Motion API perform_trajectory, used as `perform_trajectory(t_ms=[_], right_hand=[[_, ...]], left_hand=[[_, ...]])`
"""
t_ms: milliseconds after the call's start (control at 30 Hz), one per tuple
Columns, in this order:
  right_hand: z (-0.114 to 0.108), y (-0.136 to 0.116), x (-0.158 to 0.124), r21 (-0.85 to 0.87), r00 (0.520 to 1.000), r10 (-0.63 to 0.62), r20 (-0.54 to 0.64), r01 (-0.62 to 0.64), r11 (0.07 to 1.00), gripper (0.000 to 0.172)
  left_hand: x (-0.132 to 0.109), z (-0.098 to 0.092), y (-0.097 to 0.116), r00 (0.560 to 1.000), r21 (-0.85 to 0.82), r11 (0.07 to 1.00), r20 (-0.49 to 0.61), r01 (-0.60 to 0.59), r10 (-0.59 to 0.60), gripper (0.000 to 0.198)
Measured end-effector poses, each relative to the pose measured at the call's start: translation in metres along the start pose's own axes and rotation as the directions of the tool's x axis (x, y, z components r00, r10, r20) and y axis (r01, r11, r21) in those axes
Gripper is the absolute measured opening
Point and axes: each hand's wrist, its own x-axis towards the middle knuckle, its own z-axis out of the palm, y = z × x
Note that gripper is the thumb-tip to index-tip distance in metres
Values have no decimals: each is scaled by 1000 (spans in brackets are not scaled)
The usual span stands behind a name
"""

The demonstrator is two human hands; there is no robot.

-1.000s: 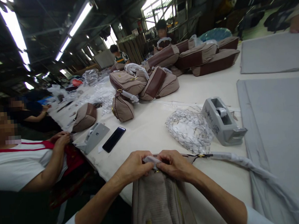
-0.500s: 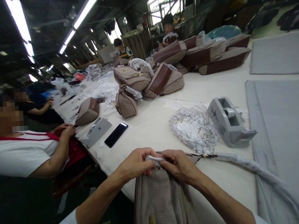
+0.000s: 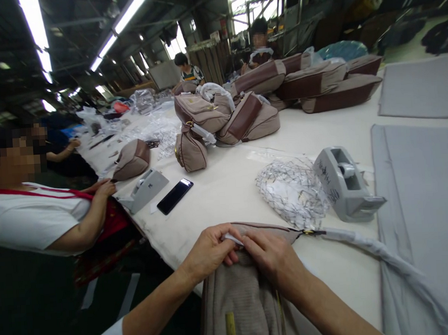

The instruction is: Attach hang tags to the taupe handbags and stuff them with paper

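A taupe bag (image 3: 239, 298) with gold zips lies at the bottom centre, near the table's front edge. Over its top end my left hand (image 3: 215, 246) is closed, pinching a small white wrapping piece (image 3: 234, 238). From the other side my right hand (image 3: 269, 253) grips the same white piece, its fingers pressed together and touching the left fingertips. A strap wrapped in white (image 3: 381, 249) runs from a gold clasp (image 3: 309, 232) on the bag toward the lower right.
A grey tape dispenser (image 3: 346, 185) and crumpled clear plastic (image 3: 289, 191) stand beyond my hands. Left lie a phone (image 3: 175, 196) and another dispenser (image 3: 147, 189). Finished-looking bags (image 3: 244, 118) are heaped behind. A person in white and red (image 3: 67, 217) works at the left.
My right hand has turned more over the white piece, which now shows less between the fingers. The view has shifted slightly; the person at the left has moved their hands a little.
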Motion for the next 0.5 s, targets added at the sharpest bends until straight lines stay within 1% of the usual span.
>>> perform_trajectory(t_ms=[100, 133, 167, 200, 233, 300, 333, 367, 400, 500], right_hand=[[-5, -1, -5, -88, 998, -56, 13, 56, 995, 24], [-6, 0, -6, -77, 998, -57, 23, 59, 995, 25], [-8, 0, -7, -27, 998, -36, 42, 37, 999, 25], [-10, 2, -8, 59, 998, 14, 67, -18, 998, 26], [-12, 3, -7, 167, 991, 92, 102, -108, 980, 26], [-15, 6, -3, 366, 947, 265, 184, -316, 876, 23], [-16, 7, 0, 427, 919, 325, 223, -392, 815, 21], [-16, 9, 3, 461, 897, 361, 255, -441, 770, 19], [-16, 10, 6, 480, 885, 370, 283, -465, 744, 17], [-12, 12, 11, 481, 876, 332, 351, -472, 739, 15]], left_hand=[[-1, 2, -3, 999, 44, 999, -15, -30, 30, 13], [-1, 3, -4, 999, 56, 998, -19, -38, 39, 13], [-2, 4, -5, 999, 68, 997, -22, -48, 49, 13], [-3, 4, -6, 998, 78, 995, -25, -57, 59, 14], [-3, 4, -6, 998, 86, 994, -27, -63, 65, 14], [-5, 4, -6, 996, 105, 992, -32, -76, 79, 15], [-6, 4, -6, 995, 118, 989, -38, -88, 93, 15], [-7, 4, -6, 993, 131, 986, -42, -101, 107, 16], [-8, 4, -6, 991, 145, 983, -49, -114, 122, 17], [-9, 5, -8, 987, 173, 975, -62, -137, 150, 18]])
